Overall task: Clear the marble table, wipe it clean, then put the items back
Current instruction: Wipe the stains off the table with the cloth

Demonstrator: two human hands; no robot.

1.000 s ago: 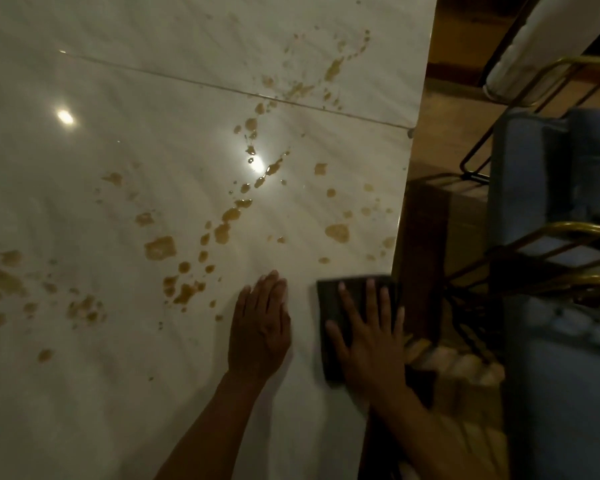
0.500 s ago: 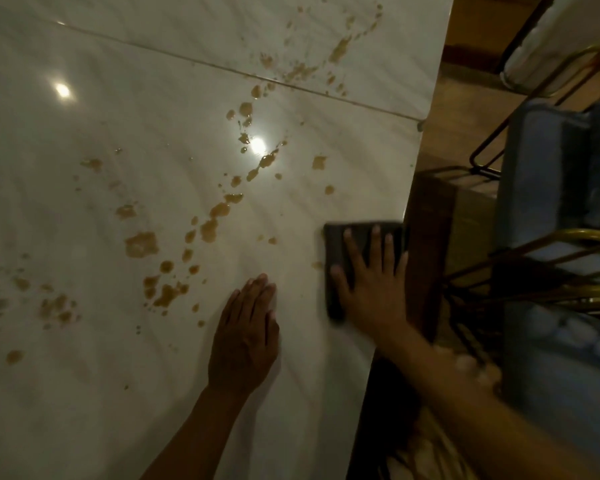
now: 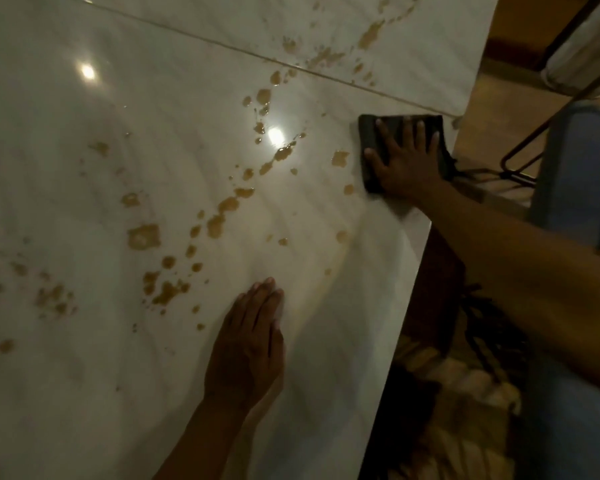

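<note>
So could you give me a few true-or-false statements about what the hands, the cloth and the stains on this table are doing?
1. The right hand presses flat on a dark cloth. True.
2. The left hand holds a spray bottle. False: it rests flat and empty on the marble table.
3. Brown stains still dot the marble. True.
4. The cloth sits at the table's left edge. False: it lies near the right edge.
5. Plates cover the stains. False: no plates show.
</note>
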